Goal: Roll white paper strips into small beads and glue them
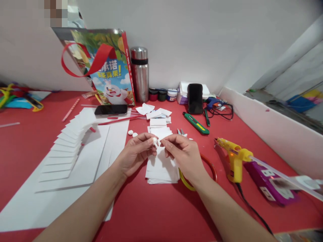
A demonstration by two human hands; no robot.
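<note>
My left hand (pixel 140 149) pinches a small white piece (pixel 154 141), perhaps rolled or folded paper, between thumb and fingertips. Just to the right, my right hand (pixel 183 149) has its thumb and forefinger pressed together close to that piece; whatever may be in this pinch is too small to name. Beneath both hands lies a stack of white paper strips (pixel 161 169). Scissors with a yellow and orange handle (pixel 186 181) lie partly hidden under my right hand. Two small white lumps (pixel 130 132) rest on the table beyond my left hand.
White cards fanned like a curved staircase (pixel 60 149) stand on white board at left. A yellow glue gun (pixel 234 156) and purple power strip (pixel 271 185) are at right. Farther back are a green cutter (pixel 196 123), phone (pixel 111 110), steel flask (pixel 140 75) and gift bag (pixel 108 70).
</note>
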